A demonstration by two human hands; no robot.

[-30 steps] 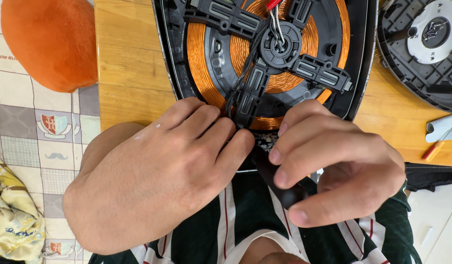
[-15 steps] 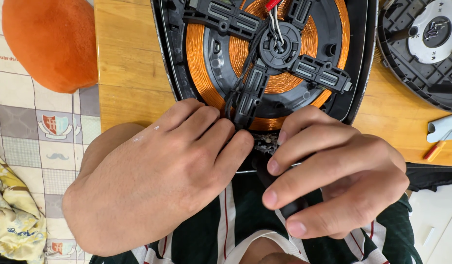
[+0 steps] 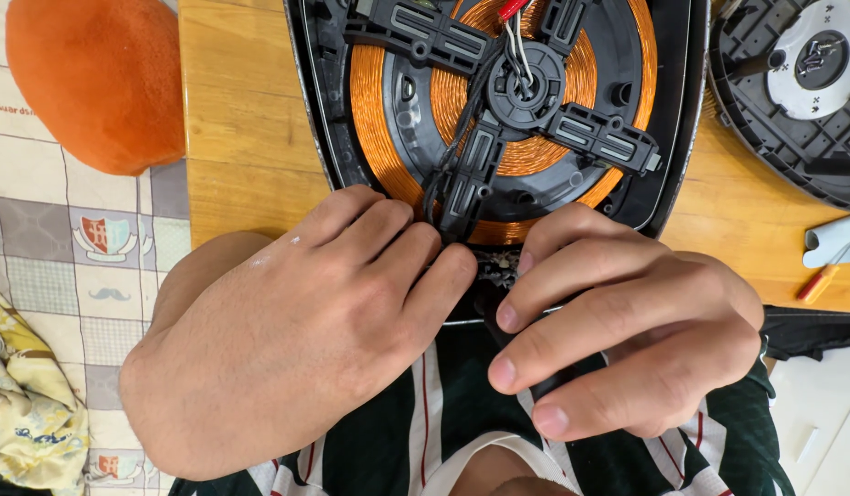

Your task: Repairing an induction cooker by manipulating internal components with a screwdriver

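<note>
In the head view, an opened black housing (image 3: 315, 101) on the wooden table (image 3: 241, 138) holds a copper coil (image 3: 379, 110) under a black cross bracket (image 3: 526, 101). The left hand (image 3: 305, 340) curls with its fingertips on the housing's near edge, while the right hand (image 3: 627, 331) is closed around a dark tool (image 3: 498, 317) there. An orange cap (image 3: 99, 78) lies left, a second housing (image 3: 801, 92) right.

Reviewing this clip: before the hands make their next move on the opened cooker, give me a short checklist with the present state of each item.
1. Left hand on the near edge of the opened cooker housing, fingertips beside the black bracket arm: ok.
2. Right hand curled around a dark object at that same edge: ok; what the object is, cannot tell.
3. Copper coil exposed and in sight: ok.
4. Dark wires run right at the left fingertips; whether they are pinched: cannot tell.
5. Work point under the fingers visible to the camera: not ok, the hands cover it.
6. Wooden table beside the housing free of loose parts: ok.
</note>
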